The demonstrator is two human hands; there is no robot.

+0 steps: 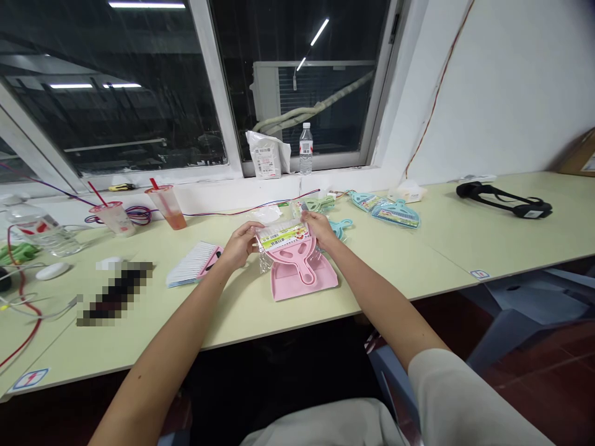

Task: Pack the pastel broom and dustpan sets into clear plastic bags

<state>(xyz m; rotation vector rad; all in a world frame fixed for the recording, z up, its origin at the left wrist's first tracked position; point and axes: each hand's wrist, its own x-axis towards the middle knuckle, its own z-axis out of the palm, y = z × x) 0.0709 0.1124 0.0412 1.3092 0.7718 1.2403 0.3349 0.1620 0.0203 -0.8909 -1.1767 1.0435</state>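
- A pink wrapped packet point(288, 238) is held over the tabletop point(390, 266), between the two hands, near the front edge.
- By the left grip point(240, 245), the packet's left edge is pinched, with the fingers closed on the clear wrapping.
- By the right grip point(318, 229), the upper right corner is clasped, with the thumb laid on top.
- A yellow-and-green printed label is carried across the packet's face, and a pink looped handle is pointed toward the person.
- A pink dustpan point(283, 284) is partly covered by that handle; whether it is joined to the packet cannot be told.
- A white-bristled brush point(191, 263) is placed left of the left hand, well apart from the dustpan.
- A turquoise handle point(343, 227) is seen just beyond the right hand, and a wrapped turquoise set point(396, 213) is laid farther to the right.
- Toward the window, a cup with orange liquid point(173, 214) is stood beside a second cup point(118, 220), each fitted with a red straw.
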